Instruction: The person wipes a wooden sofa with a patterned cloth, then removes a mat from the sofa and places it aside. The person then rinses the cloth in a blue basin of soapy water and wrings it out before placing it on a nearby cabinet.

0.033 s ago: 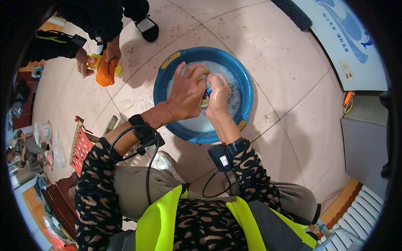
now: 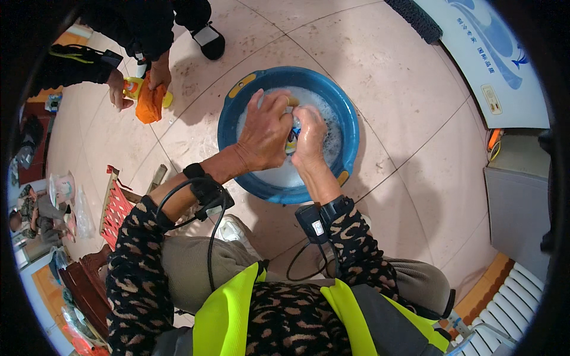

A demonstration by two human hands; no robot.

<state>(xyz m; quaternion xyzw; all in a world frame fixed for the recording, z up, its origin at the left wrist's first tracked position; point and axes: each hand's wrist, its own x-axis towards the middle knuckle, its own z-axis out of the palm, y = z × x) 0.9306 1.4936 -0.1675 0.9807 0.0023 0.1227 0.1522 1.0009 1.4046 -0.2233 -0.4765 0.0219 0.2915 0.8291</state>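
Over a round blue basin (image 2: 348, 121) of foamy water (image 2: 278, 175), both my hands meet near the middle. Between them shows a small item with a blue, white and yellow pattern (image 2: 291, 141); the fingers hide most of it, so its kind is unclear. My left hand (image 2: 266, 129) is closed, fingers bent toward the item's top, where a brownish-yellow bit (image 2: 293, 101) shows at the fingertips. My right hand (image 2: 310, 136) wraps the other side, wet with suds. Both hands are above the foam, inside the basin's rim.
At the upper left, another person's hands (image 2: 159, 72) hold an orange cloth (image 2: 149, 105) against a yellow bottle (image 2: 132, 88). A folding stool with red webbing (image 2: 116, 209) stands left of my arm. To the right are a white appliance (image 2: 475, 74) and a grey box (image 2: 518, 216).
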